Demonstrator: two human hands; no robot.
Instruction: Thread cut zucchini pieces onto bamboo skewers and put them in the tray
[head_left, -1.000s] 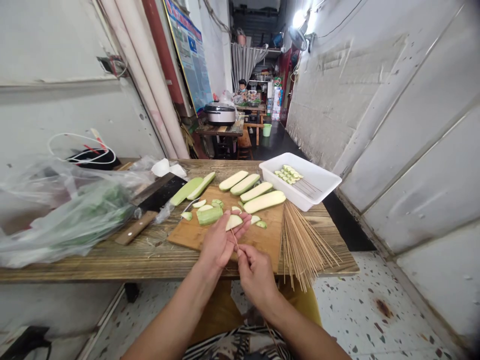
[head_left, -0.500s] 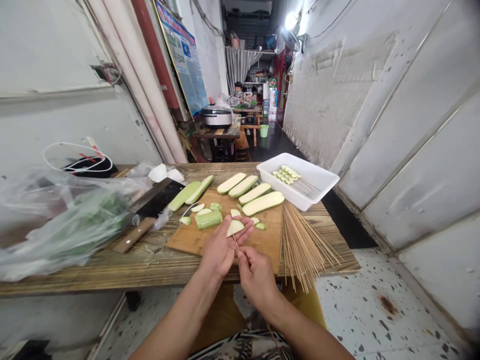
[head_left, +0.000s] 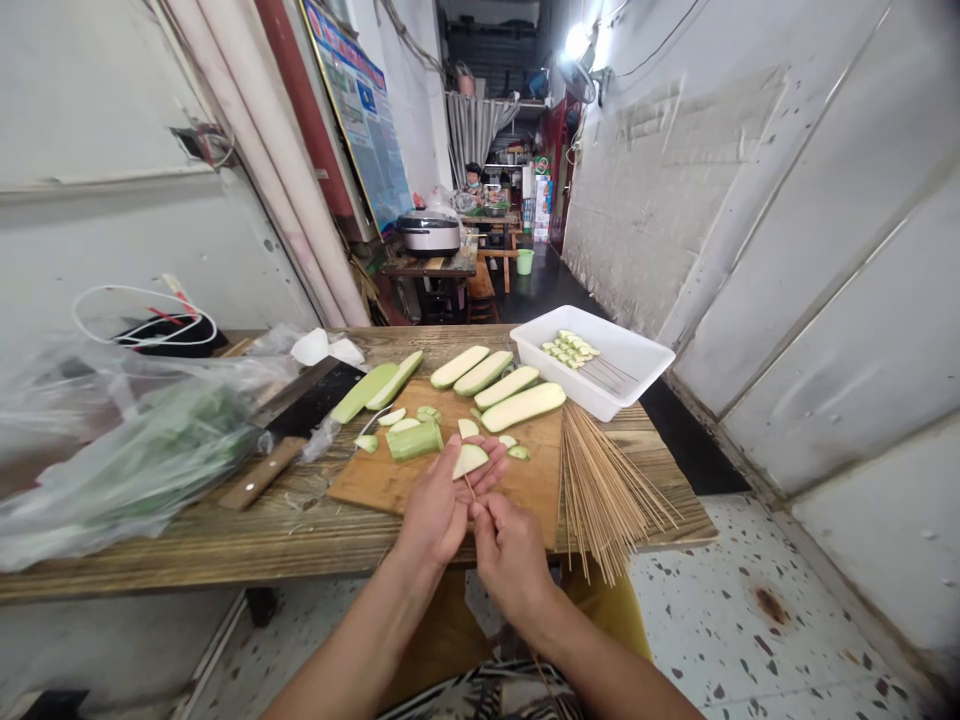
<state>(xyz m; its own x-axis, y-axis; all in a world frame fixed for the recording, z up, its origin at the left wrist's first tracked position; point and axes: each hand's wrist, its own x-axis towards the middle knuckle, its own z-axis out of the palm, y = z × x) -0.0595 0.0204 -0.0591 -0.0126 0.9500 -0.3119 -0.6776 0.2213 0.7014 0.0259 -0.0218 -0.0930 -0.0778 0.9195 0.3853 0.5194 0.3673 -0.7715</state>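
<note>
Zucchini slice (head_left: 470, 460) rests in the left hand (head_left: 439, 505), fingers cradling it low center-frame over the wooden cutting board (head_left: 367, 490); right hand (head_left: 512, 560) fingers pinch a bamboo skewer (head_left: 470, 488) poking into it, spare skewers (head_left: 604, 490) fanned out right.

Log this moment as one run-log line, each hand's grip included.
left hand: grip on squash slice | right hand: grip on bamboo skewer, tip reaching slice | nearby: wooden cutting board, loose skewers, white tray

Scuffed white walls (head_left: 750, 250) flank a terrazzo floor (head_left: 697, 590).
</note>
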